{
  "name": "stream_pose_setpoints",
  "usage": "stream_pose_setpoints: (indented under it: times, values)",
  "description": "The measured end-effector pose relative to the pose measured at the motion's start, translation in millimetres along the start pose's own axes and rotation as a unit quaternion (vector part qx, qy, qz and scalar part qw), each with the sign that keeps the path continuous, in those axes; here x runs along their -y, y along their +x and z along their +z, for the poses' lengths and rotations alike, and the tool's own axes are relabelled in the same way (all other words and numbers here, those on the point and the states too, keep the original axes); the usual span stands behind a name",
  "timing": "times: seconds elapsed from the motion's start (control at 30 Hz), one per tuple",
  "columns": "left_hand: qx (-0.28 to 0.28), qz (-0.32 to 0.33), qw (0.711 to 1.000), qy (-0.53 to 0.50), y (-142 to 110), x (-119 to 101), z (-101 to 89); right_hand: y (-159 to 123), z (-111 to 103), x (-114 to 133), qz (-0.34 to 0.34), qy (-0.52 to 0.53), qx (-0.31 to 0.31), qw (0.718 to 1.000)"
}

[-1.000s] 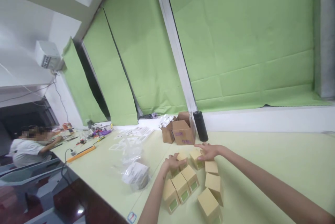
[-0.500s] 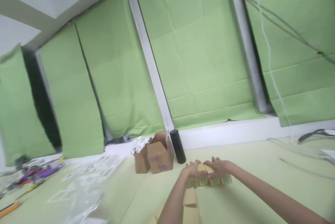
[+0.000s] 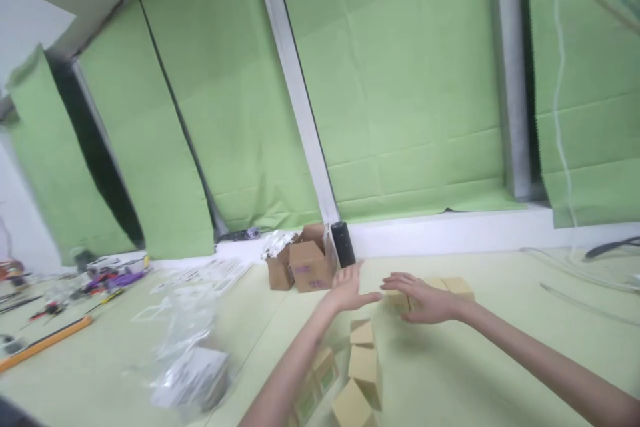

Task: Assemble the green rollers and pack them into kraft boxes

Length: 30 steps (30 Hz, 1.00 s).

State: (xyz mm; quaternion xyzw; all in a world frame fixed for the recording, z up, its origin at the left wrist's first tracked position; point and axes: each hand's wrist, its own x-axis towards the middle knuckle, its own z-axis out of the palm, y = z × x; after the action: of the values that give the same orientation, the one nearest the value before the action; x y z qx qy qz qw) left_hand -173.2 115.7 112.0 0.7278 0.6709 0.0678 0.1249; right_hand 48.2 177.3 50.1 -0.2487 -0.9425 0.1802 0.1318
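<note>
My left hand (image 3: 347, 290) is open over the table, thumb spread wide and palm down, with nothing in it. To its right, my right hand (image 3: 425, 299) reaches over a row of small tan cardboard boxes (image 3: 457, 287), fingers stretched out and slightly bent. It covers part of that row, and whether it touches the boxes I cannot tell. Nearer to me stands a line of similar tan boxes (image 3: 364, 367), set unevenly. Beside my left forearm are more such boxes (image 3: 325, 370) with green-and-white labels, partly hidden by the arm.
Behind my left hand stand opened brown cartons (image 3: 313, 267) and a black cylinder (image 3: 343, 244). A clear plastic bag with white contents (image 3: 193, 374) lies at left, past it an orange bar (image 3: 47, 344) and assorted tools. Thin cables (image 3: 583, 317) run over the table at right.
My hands have parted from the row of small boxes they were both pressed around. My left hand has come off it to the left. The view has tilted down, showing more boxes.
</note>
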Motion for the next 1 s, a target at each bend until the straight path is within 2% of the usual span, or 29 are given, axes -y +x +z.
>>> stream_pose_setpoints:
  times: [0.1,0.17,0.23,0.33,0.47,0.57,0.73,0.87,1.0]
  values:
    - [0.018,-0.094,0.995,-0.007,-67,52,-15.2,26,19,46,-0.109,0.027,0.096,0.989]
    - [0.032,-0.137,0.990,-0.013,-107,74,-8.0,40,34,70,-0.135,0.011,0.159,0.978]
    - [0.026,-0.170,0.985,-0.012,-137,83,9.8,48,46,84,-0.132,-0.009,0.194,0.972]
    - [-0.026,-0.202,0.979,0.009,-159,80,41.1,48,56,87,-0.110,-0.011,0.181,0.977]
    - [-0.095,-0.211,0.972,0.052,-159,73,63.8,40,58,76,-0.044,-0.017,0.124,0.991]
    - [-0.105,-0.200,0.972,0.066,-151,76,64.6,32,50,68,0.012,-0.015,0.108,0.994]
    - [-0.092,-0.181,0.977,0.072,-142,87,60.2,2,37,66,0.096,0.003,0.122,0.988]
    - [-0.084,-0.185,0.975,0.089,-137,90,62.1,-11,60,93,0.148,0.031,0.068,0.986]
    - [-0.072,-0.165,0.979,0.101,-122,91,63.8,4,89,122,0.181,0.049,0.011,0.982]
